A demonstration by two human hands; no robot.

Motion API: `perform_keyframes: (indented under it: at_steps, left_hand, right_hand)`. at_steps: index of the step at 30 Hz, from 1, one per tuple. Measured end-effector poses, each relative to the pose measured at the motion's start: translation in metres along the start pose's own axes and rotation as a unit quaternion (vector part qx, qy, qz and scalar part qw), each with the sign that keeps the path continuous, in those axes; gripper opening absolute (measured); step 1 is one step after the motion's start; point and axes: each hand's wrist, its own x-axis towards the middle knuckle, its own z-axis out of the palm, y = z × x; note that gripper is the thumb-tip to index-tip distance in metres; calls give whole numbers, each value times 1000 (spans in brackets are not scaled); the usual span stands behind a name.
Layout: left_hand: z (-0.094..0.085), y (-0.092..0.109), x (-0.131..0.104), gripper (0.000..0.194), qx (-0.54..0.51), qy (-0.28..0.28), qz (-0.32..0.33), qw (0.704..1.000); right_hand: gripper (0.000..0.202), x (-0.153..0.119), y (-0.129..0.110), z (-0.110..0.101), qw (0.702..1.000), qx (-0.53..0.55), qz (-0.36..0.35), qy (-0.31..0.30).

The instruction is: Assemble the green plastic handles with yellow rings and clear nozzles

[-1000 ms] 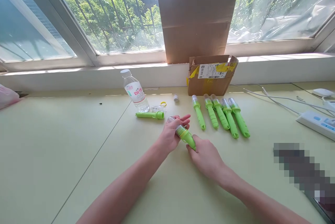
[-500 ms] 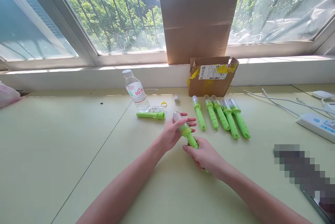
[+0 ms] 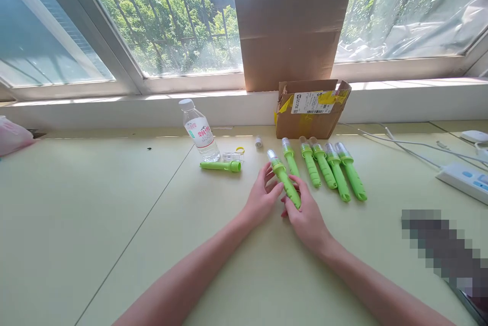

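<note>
A green stick with a clear cap [image 3: 284, 179] is between my two hands, its cap pointing away and to the left. My left hand [image 3: 262, 195] has its fingers curled round the stick's left side. My right hand [image 3: 306, 214] grips the lower end from the right. Just beyond lies another capped green stick [image 3: 290, 155], and several more [image 3: 325, 166] lie in a row to its right. On the left rest an uncapped green handle [image 3: 220, 166], a clear cap [image 3: 231, 157] with a yellow ring [image 3: 240, 150], and a small white part [image 3: 258, 142].
A water bottle [image 3: 200, 131] stands behind the loose handle. An open cardboard box [image 3: 308, 120] is against the window wall. White cables and a power strip [image 3: 463, 179] are at the right; a pink bag [image 3: 14, 136] is at the far left.
The held stick has moved away from me and to the right, towards the row. My left hand has shifted from its clear cap to its body, and my right hand has moved slightly forward.
</note>
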Motion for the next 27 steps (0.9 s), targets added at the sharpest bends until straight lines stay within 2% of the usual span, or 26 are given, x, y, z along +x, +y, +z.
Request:
perform_keyframes:
  at_steps: [5, 9, 13, 17, 22, 27]
  left_hand:
    - [2, -6, -3, 45, 152, 6, 52, 987]
    - [0, -6, -3, 46, 195, -2, 67, 979]
    - [-3, -4, -3, 53, 179, -19, 79, 980]
    - [-5, -5, -1, 56, 138, -27, 71, 988]
    - [-10, -7, 2, 56, 113, -37, 57, 991]
    - [-18, -4, 5, 76, 81, -109, 31, 990]
  right_hand:
    - [58, 1, 7, 1, 1000, 6, -1, -7]
    - [62, 3, 9, -3, 997, 63, 15, -39]
    - [68, 6, 8, -5, 994, 90, 30, -60]
    - [76, 8, 9, -3, 995, 86, 38, -33]
    - [65, 9, 10, -4, 998, 54, 42, 5]
    - [56, 11, 11, -7, 998, 32, 51, 25]
